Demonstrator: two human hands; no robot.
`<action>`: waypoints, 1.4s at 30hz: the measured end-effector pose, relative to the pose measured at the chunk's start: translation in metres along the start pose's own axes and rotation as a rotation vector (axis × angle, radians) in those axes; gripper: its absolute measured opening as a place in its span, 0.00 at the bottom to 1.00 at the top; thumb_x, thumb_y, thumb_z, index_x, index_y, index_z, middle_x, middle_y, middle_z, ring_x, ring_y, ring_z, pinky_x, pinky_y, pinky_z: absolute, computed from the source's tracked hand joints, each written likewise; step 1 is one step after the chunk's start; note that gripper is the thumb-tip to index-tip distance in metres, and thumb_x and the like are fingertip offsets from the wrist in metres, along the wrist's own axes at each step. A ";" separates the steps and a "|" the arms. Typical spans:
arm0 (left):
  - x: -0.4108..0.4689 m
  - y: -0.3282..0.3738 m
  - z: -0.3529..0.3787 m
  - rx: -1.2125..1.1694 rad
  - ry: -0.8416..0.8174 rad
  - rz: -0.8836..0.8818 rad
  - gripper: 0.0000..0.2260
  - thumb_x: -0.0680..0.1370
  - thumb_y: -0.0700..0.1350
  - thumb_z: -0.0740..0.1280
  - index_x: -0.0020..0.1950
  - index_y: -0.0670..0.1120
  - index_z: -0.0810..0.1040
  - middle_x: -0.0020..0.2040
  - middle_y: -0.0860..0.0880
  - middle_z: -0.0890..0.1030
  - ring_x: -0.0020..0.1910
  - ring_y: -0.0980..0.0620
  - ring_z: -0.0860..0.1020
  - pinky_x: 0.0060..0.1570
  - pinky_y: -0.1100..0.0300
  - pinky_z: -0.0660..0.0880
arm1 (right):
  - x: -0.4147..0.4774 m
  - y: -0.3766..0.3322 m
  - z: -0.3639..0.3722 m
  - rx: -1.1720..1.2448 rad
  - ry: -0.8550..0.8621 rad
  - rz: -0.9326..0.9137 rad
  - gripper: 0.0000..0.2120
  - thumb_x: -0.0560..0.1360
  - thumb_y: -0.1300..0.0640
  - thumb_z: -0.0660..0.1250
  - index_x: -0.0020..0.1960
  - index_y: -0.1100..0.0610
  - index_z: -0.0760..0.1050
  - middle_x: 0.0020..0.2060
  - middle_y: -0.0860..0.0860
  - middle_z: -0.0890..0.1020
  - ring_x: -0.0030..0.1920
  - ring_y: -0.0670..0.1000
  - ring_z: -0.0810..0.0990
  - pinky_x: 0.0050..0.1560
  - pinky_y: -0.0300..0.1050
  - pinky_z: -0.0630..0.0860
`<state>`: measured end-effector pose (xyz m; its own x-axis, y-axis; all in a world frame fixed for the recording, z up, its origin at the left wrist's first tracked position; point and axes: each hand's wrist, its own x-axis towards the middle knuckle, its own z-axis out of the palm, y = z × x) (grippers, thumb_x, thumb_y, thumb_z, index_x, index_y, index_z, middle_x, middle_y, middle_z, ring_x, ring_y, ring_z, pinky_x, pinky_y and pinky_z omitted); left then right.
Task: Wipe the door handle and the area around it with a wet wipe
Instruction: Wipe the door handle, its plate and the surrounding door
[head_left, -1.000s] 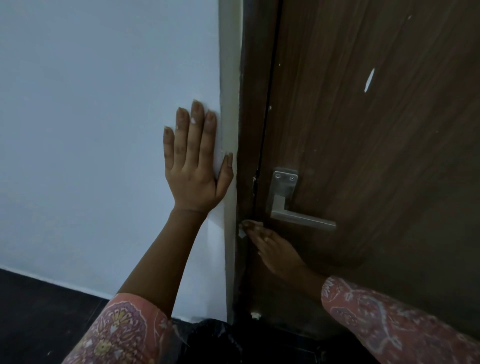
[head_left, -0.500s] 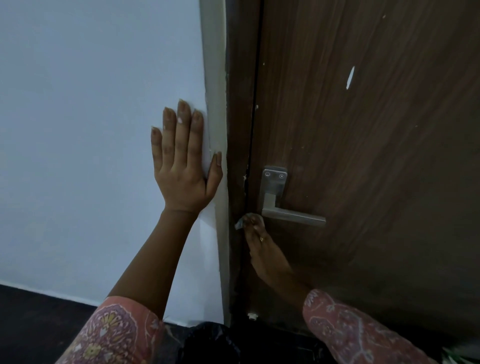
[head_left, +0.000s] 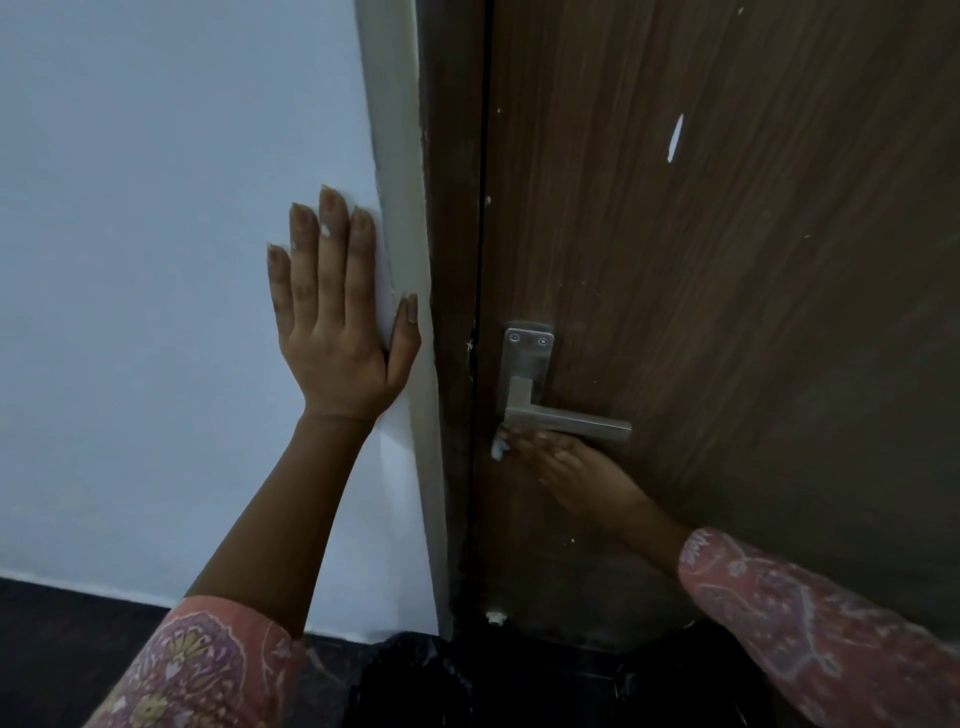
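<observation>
A silver lever door handle (head_left: 561, 415) on a rectangular plate (head_left: 527, 353) is mounted on the brown wooden door (head_left: 727, 260). My right hand (head_left: 571, 467) is just beneath the lever, fingers closed on a small white wet wipe (head_left: 497, 449) that shows at the fingertips and presses against the door under the plate. My left hand (head_left: 337, 322) lies flat with fingers spread on the white wall (head_left: 156, 260), its thumb along the pale door frame (head_left: 405, 260).
A dark brown jamb (head_left: 452, 260) runs between frame and door. The floor (head_left: 62, 649) is dark. A black shape (head_left: 415, 680) sits low at the foot of the frame. A white scratch (head_left: 675, 137) marks the door above the handle.
My right hand has slid with the wipe from the door's edge rightward and up, to right under the lever. My left hand has stayed flat on the wall.
</observation>
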<state>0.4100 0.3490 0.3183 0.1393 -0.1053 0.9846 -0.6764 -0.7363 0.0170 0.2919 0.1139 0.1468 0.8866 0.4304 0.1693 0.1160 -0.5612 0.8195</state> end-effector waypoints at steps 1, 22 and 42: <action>0.000 0.000 0.000 0.004 0.001 0.002 0.28 0.78 0.50 0.56 0.75 0.42 0.53 0.69 0.38 0.60 0.75 0.54 0.45 0.74 0.53 0.47 | -0.012 0.004 0.005 -0.012 -0.017 -0.001 0.35 0.77 0.49 0.56 0.74 0.67 0.45 0.74 0.56 0.53 0.74 0.52 0.51 0.74 0.54 0.37; -0.001 0.000 0.001 -0.020 0.040 0.060 0.29 0.78 0.50 0.55 0.76 0.47 0.46 0.77 0.51 0.45 0.75 0.52 0.46 0.74 0.54 0.47 | 0.046 -0.042 -0.014 -0.034 -0.207 -0.210 0.32 0.77 0.41 0.56 0.75 0.55 0.52 0.76 0.50 0.53 0.76 0.51 0.48 0.70 0.60 0.28; -0.001 0.002 0.000 -0.011 0.046 0.011 0.27 0.78 0.49 0.56 0.74 0.39 0.54 0.68 0.33 0.62 0.75 0.51 0.48 0.74 0.54 0.47 | -0.006 0.007 -0.038 0.546 -0.011 0.521 0.24 0.76 0.52 0.58 0.71 0.57 0.65 0.67 0.53 0.72 0.69 0.52 0.63 0.73 0.47 0.48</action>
<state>0.4081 0.3478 0.3172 0.0992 -0.0822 0.9917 -0.6859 -0.7277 0.0083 0.2705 0.1347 0.1720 0.8915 0.0080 0.4529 -0.1167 -0.9620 0.2468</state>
